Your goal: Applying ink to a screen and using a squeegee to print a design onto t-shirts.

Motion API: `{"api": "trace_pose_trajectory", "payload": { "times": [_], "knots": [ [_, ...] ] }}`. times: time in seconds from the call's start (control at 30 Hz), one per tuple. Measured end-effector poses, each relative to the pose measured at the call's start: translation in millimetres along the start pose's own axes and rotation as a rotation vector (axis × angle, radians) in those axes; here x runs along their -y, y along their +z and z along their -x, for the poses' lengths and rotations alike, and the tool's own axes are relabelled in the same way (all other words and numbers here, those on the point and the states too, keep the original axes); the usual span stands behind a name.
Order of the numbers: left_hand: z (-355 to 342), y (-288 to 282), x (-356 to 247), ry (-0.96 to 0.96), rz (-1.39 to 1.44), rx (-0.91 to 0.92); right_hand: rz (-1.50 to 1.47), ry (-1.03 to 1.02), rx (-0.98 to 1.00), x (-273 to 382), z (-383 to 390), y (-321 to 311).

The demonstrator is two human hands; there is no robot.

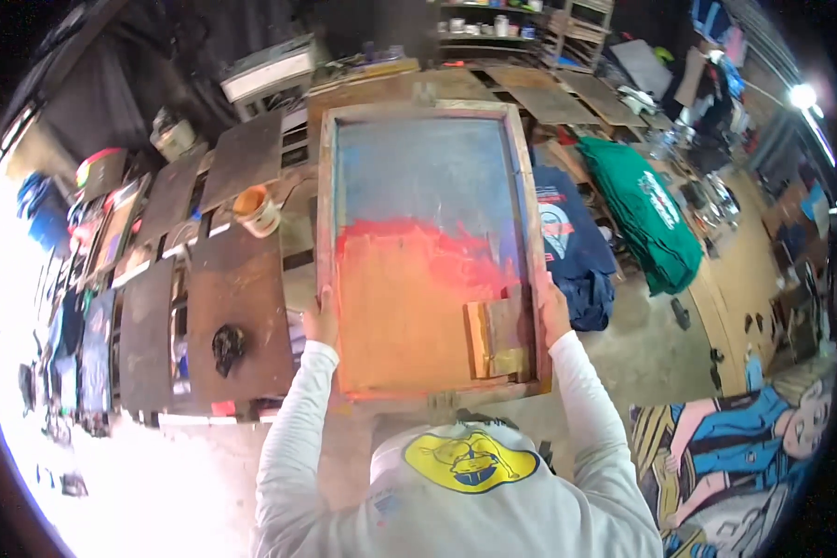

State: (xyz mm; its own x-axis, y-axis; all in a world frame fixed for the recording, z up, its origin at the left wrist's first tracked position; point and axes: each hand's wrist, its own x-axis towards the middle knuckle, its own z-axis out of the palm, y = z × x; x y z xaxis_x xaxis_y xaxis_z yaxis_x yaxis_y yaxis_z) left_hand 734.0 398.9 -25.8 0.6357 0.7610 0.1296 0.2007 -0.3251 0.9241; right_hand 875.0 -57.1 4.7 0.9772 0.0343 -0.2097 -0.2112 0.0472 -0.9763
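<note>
Between my two hands I hold a wooden-framed printing screen in front of my chest. Its mesh is bluish grey in the far half and orange in the near half, with a smeared red band where they meet. My left hand is closed on the left side of the frame near its lower end; my right hand grips the right side at about the same height. Fingers under the frame are partly hidden. A wooden-handled squeegee lies inside the frame at the lower right corner.
Dark flat boards stand in rows to the left, one bearing a crumpled black bundle. An orange-stained white bucket is beside them. Right of the frame lie a navy shirt and a green shirt. Shelves hold jars behind.
</note>
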Motion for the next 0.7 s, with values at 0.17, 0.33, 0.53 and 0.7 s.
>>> {"api": "trace_pose_trajectory", "payload": {
  "times": [0.17, 0.33, 0.53, 0.7],
  "knots": [
    [15, -9, -4, -0.062, -0.079, -0.052, 0.1, 0.119, 0.126, 6, -40, 10],
    [26, -33, -13, -0.085, -0.102, -0.192, -0.016, -0.047, 0.191, 5, -62, 51],
    [9, -55, -12, -0.152, -0.159, -0.22, 0.035, -0.032, 0.184, -7, -91, 96],
    [-17, -52, 20, -0.235, -0.125, -0.21, 0.171, -0.026, 0.102, -22, -113, 111]
  ]
}}
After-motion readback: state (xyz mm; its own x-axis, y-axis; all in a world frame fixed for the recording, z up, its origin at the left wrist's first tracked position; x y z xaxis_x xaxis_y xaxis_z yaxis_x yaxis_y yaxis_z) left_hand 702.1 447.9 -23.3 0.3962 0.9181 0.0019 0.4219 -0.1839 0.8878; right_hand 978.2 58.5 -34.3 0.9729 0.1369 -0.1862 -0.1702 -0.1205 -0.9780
